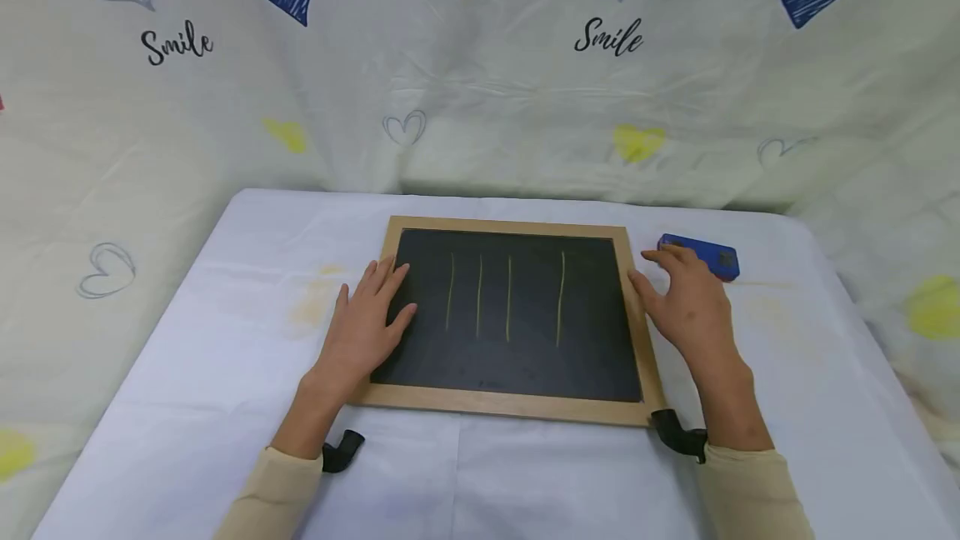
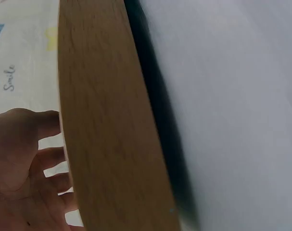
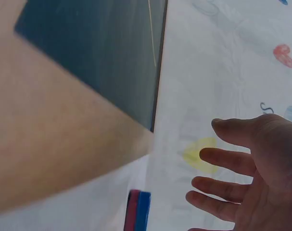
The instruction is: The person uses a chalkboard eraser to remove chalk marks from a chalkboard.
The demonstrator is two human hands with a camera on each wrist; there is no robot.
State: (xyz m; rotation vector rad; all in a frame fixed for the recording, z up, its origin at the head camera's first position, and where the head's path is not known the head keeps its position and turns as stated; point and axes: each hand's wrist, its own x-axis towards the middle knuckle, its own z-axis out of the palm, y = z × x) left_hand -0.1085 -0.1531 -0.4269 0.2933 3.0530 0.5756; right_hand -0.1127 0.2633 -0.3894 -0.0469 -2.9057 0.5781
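A small chalkboard with a light wooden frame lies on the white-covered table. Several thin yellowish vertical lines run down its dark surface. My left hand rests at the board's left edge, its fingers extended over the frame. In the left wrist view, the wooden frame hides the fingertips. On the other side, my right hand is beside the right edge, thumb close to the frame and fingers spread. Its palm holds nothing in the right wrist view. A blue eraser-like block sits just beyond that hand, partly covered by it.
The white cloth covers the table, with faint yellowish smudges left of the board. Behind stands a pale curtain printed with hearts and "Smile". A black wrist mount overlaps the board's lower right corner.
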